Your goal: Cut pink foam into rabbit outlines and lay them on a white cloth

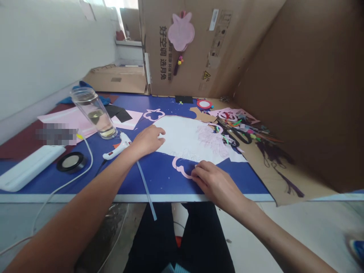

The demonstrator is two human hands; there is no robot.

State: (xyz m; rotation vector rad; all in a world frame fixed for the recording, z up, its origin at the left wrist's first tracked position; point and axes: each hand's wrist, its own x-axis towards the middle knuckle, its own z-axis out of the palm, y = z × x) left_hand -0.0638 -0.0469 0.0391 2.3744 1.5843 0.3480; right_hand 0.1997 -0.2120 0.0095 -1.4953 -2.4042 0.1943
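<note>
My right hand (212, 179) pinches the edge of a pink paper outline cutout (182, 169) near the front of the table. Part of the cutout is hidden behind the fingers. My left hand (148, 139) rests at the left edge of a large white paper sheet (179, 132), its thumb and fingers apart with nothing between them. Pencil-like drawing covers the sheet's right part. Just left of that hand lies a white hot glue gun (121, 147), a long glue stick (146, 189) trailing over the table edge. Another pink outline cutout (154, 115) lies beyond the left hand.
A glass jar with liquid (95, 113), a black tape roll (71, 162) and a white power strip (31, 168) stand left. Scissors (239, 134), scraps and dark tassels (287, 182) lie right. Cardboard walls (307, 94) enclose the back and right; a pink ornament (181, 32) hangs there.
</note>
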